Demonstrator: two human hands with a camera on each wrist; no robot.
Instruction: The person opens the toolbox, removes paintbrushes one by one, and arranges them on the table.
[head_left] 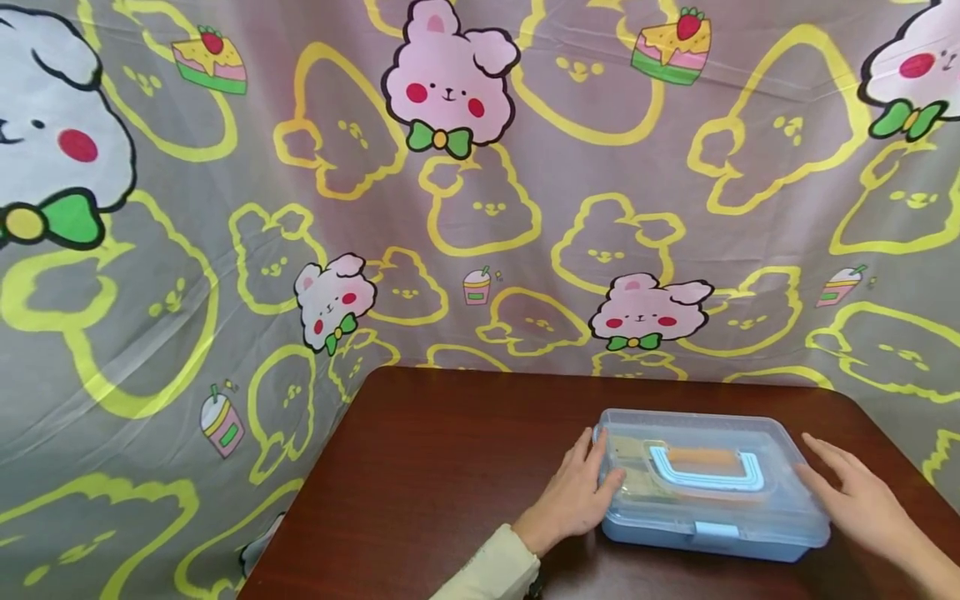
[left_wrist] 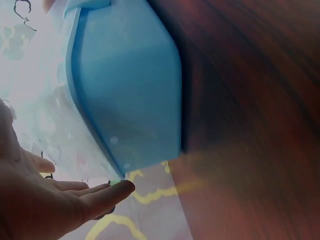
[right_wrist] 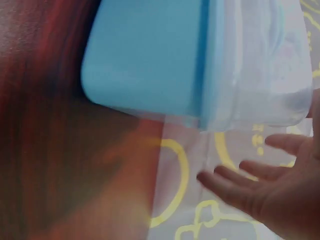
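Note:
A storage box point(head_left: 712, 542) with a blue base and a clear lid stands at the right of the table. On its lid lies a light blue handle point(head_left: 708, 482), folded flat, and a blue latch point(head_left: 717, 530) sits at the front. Through the lid I see some yellowish and orange contents, too blurred to name. My left hand point(head_left: 576, 492) is at the box's left side, fingers extended along it. At the right side is my right hand point(head_left: 862, 500), its fingers straight and spread; in the right wrist view they appear apart from the blue base point(right_wrist: 150, 60).
The dark brown wooden table point(head_left: 427, 467) extends to the left of the box. Behind and beside it hangs a grey cloth point(head_left: 540, 192) printed with yellow outlines and cartoon rabbits.

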